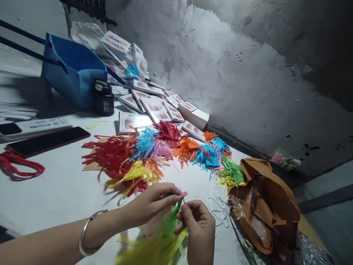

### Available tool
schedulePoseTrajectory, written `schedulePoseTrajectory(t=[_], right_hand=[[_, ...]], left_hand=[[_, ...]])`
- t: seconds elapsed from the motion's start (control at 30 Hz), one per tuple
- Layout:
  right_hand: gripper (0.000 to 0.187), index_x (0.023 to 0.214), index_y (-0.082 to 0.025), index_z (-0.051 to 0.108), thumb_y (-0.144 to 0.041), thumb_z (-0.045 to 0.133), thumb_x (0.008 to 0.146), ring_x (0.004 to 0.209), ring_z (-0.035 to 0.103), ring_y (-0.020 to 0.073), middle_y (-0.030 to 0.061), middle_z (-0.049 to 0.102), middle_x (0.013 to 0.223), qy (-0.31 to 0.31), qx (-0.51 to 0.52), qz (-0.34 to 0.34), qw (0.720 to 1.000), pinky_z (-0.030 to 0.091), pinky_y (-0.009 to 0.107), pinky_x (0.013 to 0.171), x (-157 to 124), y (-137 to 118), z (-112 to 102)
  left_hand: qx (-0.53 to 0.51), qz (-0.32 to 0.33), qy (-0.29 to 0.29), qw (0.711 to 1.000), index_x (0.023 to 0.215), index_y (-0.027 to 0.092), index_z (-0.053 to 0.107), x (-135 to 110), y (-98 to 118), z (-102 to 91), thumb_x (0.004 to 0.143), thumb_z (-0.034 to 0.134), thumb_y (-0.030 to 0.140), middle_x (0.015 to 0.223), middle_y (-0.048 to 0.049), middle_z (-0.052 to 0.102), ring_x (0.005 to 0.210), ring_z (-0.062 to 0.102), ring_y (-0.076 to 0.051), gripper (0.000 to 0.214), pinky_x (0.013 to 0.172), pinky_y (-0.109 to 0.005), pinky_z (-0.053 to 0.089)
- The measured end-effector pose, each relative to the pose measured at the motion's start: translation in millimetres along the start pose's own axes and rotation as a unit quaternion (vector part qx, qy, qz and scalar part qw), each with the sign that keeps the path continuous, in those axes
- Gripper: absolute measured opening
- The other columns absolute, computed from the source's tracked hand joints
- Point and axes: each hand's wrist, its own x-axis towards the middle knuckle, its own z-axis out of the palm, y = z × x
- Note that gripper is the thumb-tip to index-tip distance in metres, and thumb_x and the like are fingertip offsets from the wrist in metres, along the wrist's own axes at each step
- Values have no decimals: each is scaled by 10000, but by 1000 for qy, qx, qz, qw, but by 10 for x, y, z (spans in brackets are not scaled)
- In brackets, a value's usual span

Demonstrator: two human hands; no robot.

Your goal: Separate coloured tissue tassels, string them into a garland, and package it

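Near the lower middle, my left hand (157,200) is closed, thumb and forefinger pinching the pink folded end (183,194) of a paper tassel. A thin needle-like piece (184,200) shows at that end; its kind is too small to tell. My right hand (199,222) is closed just to the right, thumb and finger pinched at the lower end of this thin piece. Between and below my hands hang a green paper tassel (171,222) and a blurred yellow one (149,250). White string (224,209) lies in loose loops right of my right hand.
Fringed paper tassels, red (110,154), blue (206,156) and green (233,170), lie in an arc beyond my hands. Behind are printed boxes (157,108), a black bottle (104,99) and a blue bag (74,70). A phone (52,140) lies left; a brown bag (275,198) stands right.
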Motion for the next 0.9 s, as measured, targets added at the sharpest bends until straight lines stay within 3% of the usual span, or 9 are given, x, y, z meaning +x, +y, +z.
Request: schedulePoseTrajectory(t=[0.3, 0.7, 0.83, 0.9], right_hand=[[481, 789, -155, 637, -585, 828, 690, 382, 560, 82, -5, 664, 614, 4, 28, 19, 999, 451, 184, 407, 0, -35, 24], [509, 758, -147, 630, -598, 844, 663, 352, 527, 64, 6, 671, 579, -9, 53, 44, 998, 426, 162, 376, -14, -23, 9], [504, 763, -151, 612, -589, 843, 671, 334, 513, 68, 6, 668, 567, -13, 56, 40, 998, 418, 170, 367, -3, -9, 17], [491, 801, -158, 601, -574, 836, 691, 343, 525, 78, 5, 675, 583, -11, 56, 30, 998, 423, 178, 372, 6, 9, 21]], left_hand=[[149, 123, -2, 981, 954, 153, 737, -6, -23, -9, 994, 532, 290, 848, -76, 693, 804, 639, -177, 251, 730, -255, 461], [-62, -19, -39, 997, 889, 173, 731, -26, -23, 14, 954, 599, 473, 829, -18, 668, 793, 611, -162, 334, 709, -232, 464], [-52, -11, -46, 998, 894, 174, 722, -18, -50, 22, 965, 579, 491, 825, -22, 671, 783, 617, -162, 355, 695, -232, 467], [6, 39, -48, 998, 910, 168, 722, -17, -61, 21, 989, 546, 473, 835, -44, 677, 789, 629, -171, 361, 704, -244, 476]])
